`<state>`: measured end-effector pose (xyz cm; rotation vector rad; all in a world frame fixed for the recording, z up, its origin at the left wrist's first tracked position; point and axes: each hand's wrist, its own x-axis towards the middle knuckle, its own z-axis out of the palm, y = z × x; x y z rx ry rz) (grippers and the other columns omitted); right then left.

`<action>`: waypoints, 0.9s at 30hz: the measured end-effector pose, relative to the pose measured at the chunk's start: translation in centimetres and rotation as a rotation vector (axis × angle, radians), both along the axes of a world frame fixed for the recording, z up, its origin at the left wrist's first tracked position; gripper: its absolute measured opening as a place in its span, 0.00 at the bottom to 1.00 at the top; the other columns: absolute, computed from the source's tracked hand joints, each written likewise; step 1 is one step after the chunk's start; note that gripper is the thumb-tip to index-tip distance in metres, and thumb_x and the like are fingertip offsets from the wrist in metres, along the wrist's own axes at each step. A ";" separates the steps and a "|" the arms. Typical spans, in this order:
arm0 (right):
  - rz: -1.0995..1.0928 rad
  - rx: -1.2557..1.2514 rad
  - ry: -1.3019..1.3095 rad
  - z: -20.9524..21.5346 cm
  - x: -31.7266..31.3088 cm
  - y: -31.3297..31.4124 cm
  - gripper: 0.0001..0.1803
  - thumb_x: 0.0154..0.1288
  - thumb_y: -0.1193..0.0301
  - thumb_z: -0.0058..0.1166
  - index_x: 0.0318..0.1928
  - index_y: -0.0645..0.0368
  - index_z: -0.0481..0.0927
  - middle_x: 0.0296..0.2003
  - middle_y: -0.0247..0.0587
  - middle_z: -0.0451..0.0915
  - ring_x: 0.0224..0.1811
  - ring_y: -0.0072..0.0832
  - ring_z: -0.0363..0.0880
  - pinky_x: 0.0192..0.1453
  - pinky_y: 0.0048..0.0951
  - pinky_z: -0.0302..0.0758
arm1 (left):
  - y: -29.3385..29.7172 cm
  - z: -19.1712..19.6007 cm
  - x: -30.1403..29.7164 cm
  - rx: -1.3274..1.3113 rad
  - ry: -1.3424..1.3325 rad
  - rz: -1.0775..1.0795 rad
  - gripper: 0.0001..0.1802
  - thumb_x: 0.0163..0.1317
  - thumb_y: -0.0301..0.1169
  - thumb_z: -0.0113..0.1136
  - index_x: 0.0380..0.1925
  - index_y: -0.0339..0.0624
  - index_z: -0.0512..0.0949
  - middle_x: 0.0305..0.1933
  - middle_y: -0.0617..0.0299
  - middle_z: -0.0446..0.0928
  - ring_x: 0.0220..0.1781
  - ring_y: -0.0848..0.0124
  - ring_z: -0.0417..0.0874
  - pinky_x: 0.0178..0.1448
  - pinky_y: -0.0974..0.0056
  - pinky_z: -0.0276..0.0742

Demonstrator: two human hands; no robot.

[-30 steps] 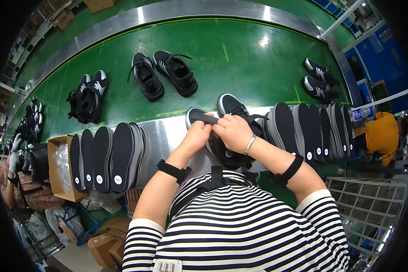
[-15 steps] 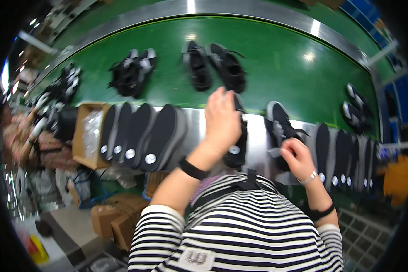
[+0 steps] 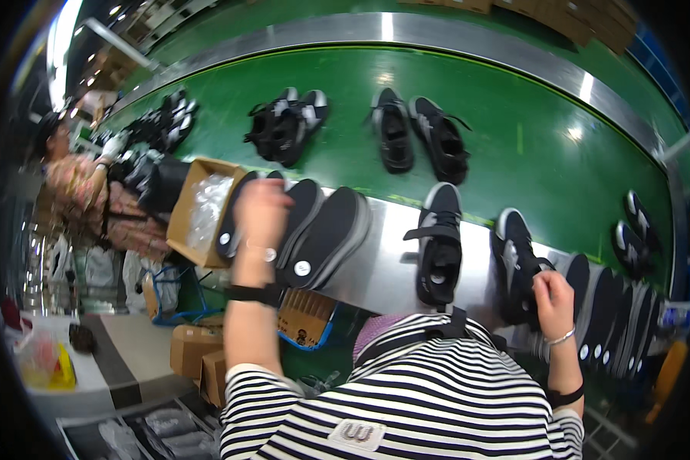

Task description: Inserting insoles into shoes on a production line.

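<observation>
At the far left, a co-worker in flowered clothing (image 3: 73, 180) stood with a white-gloved hand (image 3: 115, 144) at a heap of dark shoes (image 3: 169, 123). Next came an open cardboard box (image 3: 185, 205) with clear plastic wrapping (image 3: 209, 208) inside. Beside it leaned black insole stacks (image 3: 330, 234), with white round marks at the heel ends. The person's left hand (image 3: 262, 211) was over these insoles, blurred; whether it touched or gripped one could not be told. Beyond, on the green work surface (image 3: 506, 115), lay a pair of black sneakers with silvery toes (image 3: 305, 126), and farther right a second black pair (image 3: 439, 142), its toes pointing away.

On the steel ledge (image 3: 387, 245), well apart from both hands, the strapped black sneaker (image 3: 441, 222) lay sole down, its opening toward the wearer. Just right of it stood the laced black sneaker (image 3: 516, 261). The right hand (image 3: 553, 303), well apart from the left, had its fingers curled at that sneaker's right side; whether they pinched it could not be told. More insole stacks (image 3: 602, 307) leaned right of this hand, and a third sneaker pair (image 3: 630, 244) lay beyond them.
</observation>
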<state>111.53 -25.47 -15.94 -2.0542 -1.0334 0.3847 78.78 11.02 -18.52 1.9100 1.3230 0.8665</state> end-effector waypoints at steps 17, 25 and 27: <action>0.008 -0.676 0.047 -4.9 0.4 -1.1 0.20 0.59 0.56 0.41 0.31 0.62 0.74 0.30 0.53 0.77 0.36 0.46 0.75 0.41 0.42 0.70 | -21.3 -0.4 16.9 0.312 0.517 -1.059 0.16 0.40 0.36 0.65 0.26 0.40 0.71 0.27 0.55 0.71 0.31 0.58 0.73 0.36 0.58 0.69; -0.486 -0.201 -0.288 -2.1 5.8 -11.0 0.10 0.53 0.66 0.51 0.33 0.59 0.76 0.33 0.43 0.76 0.37 0.38 0.74 0.40 0.35 0.71 | -17.9 -1.9 14.7 0.440 0.774 -0.856 0.06 0.46 0.26 0.54 0.26 0.41 0.70 0.32 0.54 0.68 0.30 0.56 0.74 0.33 0.57 0.70; -0.590 -0.379 -0.457 -2.5 7.6 -13.2 0.13 0.50 0.65 0.55 0.34 0.60 0.72 0.33 0.44 0.74 0.40 0.42 0.71 0.41 0.38 0.70 | -17.9 -1.2 15.4 0.408 0.591 -0.881 0.06 0.46 0.28 0.55 0.25 0.41 0.69 0.29 0.55 0.69 0.31 0.57 0.73 0.34 0.57 0.69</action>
